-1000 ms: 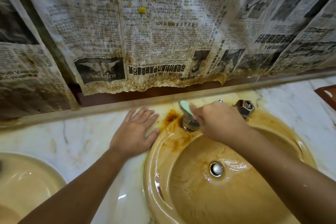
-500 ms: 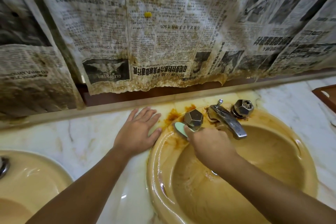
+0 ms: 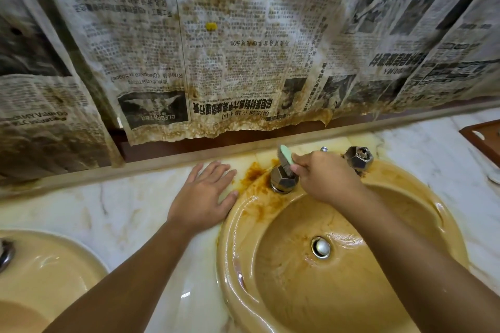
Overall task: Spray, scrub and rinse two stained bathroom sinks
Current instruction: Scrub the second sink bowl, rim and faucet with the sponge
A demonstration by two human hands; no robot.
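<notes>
Holding a brush with a green back, the right hand reaches over the back of the sink. Its fingers are curled tight round the handle. The brush is tilted, with its tip pointing up toward the wall, and its dark bristles touch the top of the left knob. The right knob stands just past the hand, on the far rim. The left hand lies flat, palm down, on the white counter, fingers straight and a little spread, holding nothing. It is just beside the sink's left rim, with the thumb at the rim's edge. An orange-brown stain sits on the rim between this hand and the left knob. The bowl is wet and yellow-brown, with a shiny drain at the bottom. A second sink shows at the lower left, well apart from the brush. Old stained newspaper hangs on the wall above the counter. A brown tray peeks in at the right edge.
</notes>
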